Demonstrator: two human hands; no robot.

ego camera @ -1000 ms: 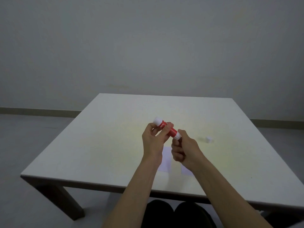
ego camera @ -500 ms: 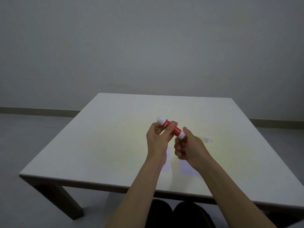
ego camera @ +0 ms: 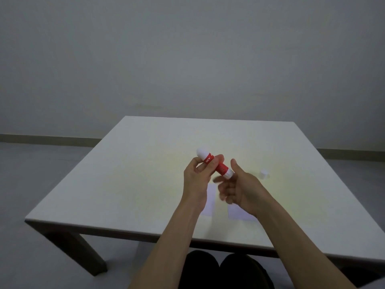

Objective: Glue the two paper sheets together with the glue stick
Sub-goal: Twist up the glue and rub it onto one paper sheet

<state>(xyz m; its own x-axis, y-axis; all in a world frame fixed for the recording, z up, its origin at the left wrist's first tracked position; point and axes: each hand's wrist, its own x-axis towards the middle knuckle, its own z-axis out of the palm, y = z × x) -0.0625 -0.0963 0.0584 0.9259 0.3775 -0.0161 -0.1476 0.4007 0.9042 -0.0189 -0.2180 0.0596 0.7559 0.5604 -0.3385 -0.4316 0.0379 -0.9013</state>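
My left hand (ego camera: 198, 180) holds a red glue stick (ego camera: 220, 167) above the table, tilted, with its white rounded tip pointing up and to the left. My right hand (ego camera: 243, 188) sits just by the stick's white lower end. Its thumb is raised off the stick and its fingers are spread and blurred. Two small white paper sheets lie flat on the table under the hands: the left sheet (ego camera: 209, 202) is partly hidden by my left wrist, and the right sheet (ego camera: 237, 213) is partly hidden by my right hand.
A small white cap (ego camera: 264, 174) stands on the white square table (ego camera: 145, 174) to the right of my hands. The table's near edge is just in front of my knees. Grey wall and floor surround it.
My right hand has let go of the stick's lower end, and its thumb and fingers have opened. Both hands and the stick drifted slightly right and up.
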